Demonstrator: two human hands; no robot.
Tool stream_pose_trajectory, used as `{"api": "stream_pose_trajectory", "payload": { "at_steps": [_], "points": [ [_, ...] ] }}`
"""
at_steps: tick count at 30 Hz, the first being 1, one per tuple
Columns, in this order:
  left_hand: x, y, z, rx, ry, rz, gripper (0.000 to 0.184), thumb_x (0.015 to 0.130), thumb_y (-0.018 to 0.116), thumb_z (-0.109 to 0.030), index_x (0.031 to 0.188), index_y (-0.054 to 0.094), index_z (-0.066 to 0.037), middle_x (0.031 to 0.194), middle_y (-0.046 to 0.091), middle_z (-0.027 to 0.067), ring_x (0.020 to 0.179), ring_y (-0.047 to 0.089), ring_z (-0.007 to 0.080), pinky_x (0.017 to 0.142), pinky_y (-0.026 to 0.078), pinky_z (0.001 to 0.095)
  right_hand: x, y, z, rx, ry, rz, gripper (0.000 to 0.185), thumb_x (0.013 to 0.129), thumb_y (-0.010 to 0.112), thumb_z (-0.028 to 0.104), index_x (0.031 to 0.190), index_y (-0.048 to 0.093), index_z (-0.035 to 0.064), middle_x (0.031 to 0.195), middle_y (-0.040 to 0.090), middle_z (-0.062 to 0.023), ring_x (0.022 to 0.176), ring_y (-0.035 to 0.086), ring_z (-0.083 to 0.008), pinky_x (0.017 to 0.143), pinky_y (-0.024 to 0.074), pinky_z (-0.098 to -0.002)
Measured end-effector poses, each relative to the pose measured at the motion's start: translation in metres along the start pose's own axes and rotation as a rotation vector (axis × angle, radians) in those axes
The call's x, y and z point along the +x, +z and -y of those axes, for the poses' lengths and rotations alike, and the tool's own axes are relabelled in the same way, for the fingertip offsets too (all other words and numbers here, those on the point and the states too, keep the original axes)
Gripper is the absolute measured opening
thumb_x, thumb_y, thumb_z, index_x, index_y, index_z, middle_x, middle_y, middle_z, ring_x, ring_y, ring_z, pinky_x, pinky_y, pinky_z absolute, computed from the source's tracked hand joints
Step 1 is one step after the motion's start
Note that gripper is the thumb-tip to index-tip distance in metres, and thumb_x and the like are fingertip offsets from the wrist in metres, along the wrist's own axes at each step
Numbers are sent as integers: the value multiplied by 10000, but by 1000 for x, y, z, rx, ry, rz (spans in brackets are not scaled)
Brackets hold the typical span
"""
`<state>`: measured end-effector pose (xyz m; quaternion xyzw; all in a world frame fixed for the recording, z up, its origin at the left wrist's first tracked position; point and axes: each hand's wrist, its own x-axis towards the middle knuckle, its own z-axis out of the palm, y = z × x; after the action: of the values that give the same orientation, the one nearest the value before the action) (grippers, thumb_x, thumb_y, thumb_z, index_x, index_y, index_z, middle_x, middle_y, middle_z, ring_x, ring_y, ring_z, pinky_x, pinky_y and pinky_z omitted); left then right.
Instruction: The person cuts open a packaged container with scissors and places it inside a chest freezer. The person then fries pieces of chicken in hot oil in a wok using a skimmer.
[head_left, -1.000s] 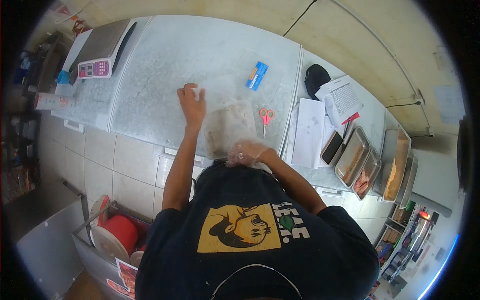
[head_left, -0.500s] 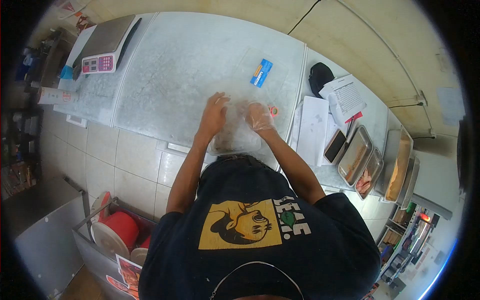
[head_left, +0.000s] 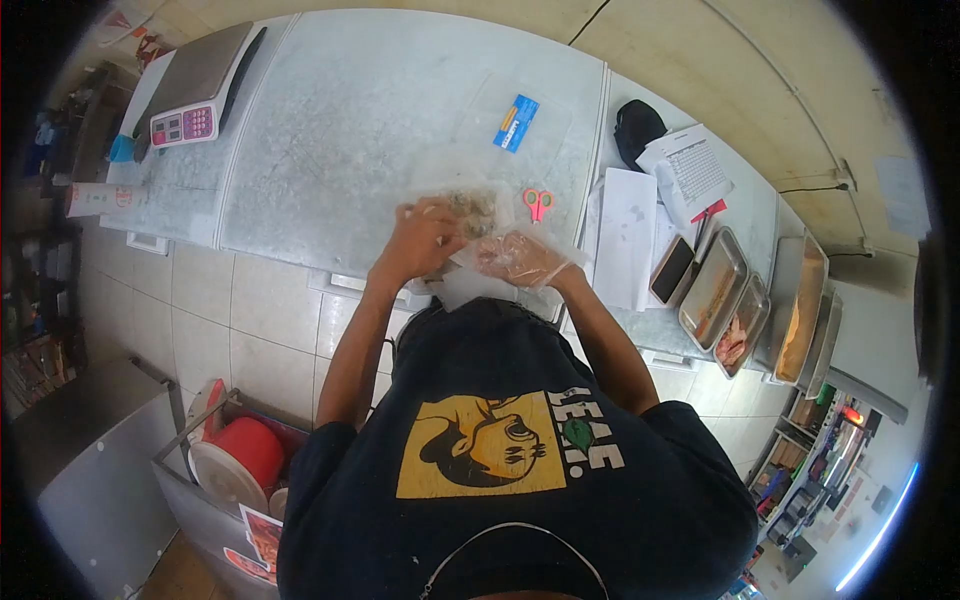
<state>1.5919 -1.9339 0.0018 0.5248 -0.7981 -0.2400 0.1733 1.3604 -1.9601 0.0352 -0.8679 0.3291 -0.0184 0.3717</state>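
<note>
A clear plastic bag [head_left: 475, 210] with greenish-brown contents lies on the worktop in front of me, between and beyond my hands. Bare and curled, my left hand [head_left: 424, 240] grips the bag's near left edge. My right hand [head_left: 522, 260] wears a loose clear plastic glove and is bent inward at the bag's near right side; whether it pinches the film is hard to see. Translucent plastic [head_left: 462, 287] shows below both hands, close to my body. Pink-handled scissors [head_left: 538, 204] lie just beyond my right hand.
Beyond the hands is a blue box [head_left: 516, 123]. A weighing scale [head_left: 190, 90] stands at the far left. To the right are papers [head_left: 628, 240], a phone [head_left: 672, 269], a black pouch [head_left: 638, 132] and metal trays [head_left: 714, 290], one holding raw meat [head_left: 733, 343].
Both hands have come nearer my body, and the left has curled its fingers onto the bag. The bag's contents and the scissors now show more fully.
</note>
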Motion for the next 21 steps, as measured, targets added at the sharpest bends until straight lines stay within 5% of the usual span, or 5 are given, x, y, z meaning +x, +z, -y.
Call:
{"api": "stream_pose_trajectory", "payload": {
  "at_steps": [4,6,9,15,21],
  "points": [
    [-16,6,2,72,-67,-14,169,770,712,-273,818,706,-112,1024,626,10,1183,456,235,972,268,511,14,26,-29,-9,-16,-1,278,835,591,198,1054,616,29,941,616,-167,875,576,-341,807,459,-418],
    [-20,7,2,50,-121,20,192,719,740,-261,774,639,-107,964,611,29,1128,476,235,949,292,530,24,32,-34,-302,196,-369,253,786,580,159,984,619,7,948,617,-192,896,592,-350,815,458,-426],
    [-25,16,-4,57,-231,-6,322,677,767,-242,936,620,-118,1043,571,55,1142,451,260,940,297,535,54,53,-60,-370,107,-534,167,766,565,141,821,634,-1,829,637,-200,779,614,-352,723,471,-459],
    [-36,28,-13,13,-404,-281,628,602,820,-198,1159,540,-126,1237,414,133,1177,375,352,944,343,498,72,14,-17,-523,226,-319,143,752,554,113,787,657,21,833,647,-193,824,627,-334,781,480,-424],
    [-39,36,-14,-49,-424,-347,681,608,802,-138,1223,511,-103,1265,411,170,1189,382,363,917,369,483,90,28,-38,-447,233,-185,164,771,538,129,793,666,28,837,650,-190,846,631,-324,799,479,-420]
  ]
}}
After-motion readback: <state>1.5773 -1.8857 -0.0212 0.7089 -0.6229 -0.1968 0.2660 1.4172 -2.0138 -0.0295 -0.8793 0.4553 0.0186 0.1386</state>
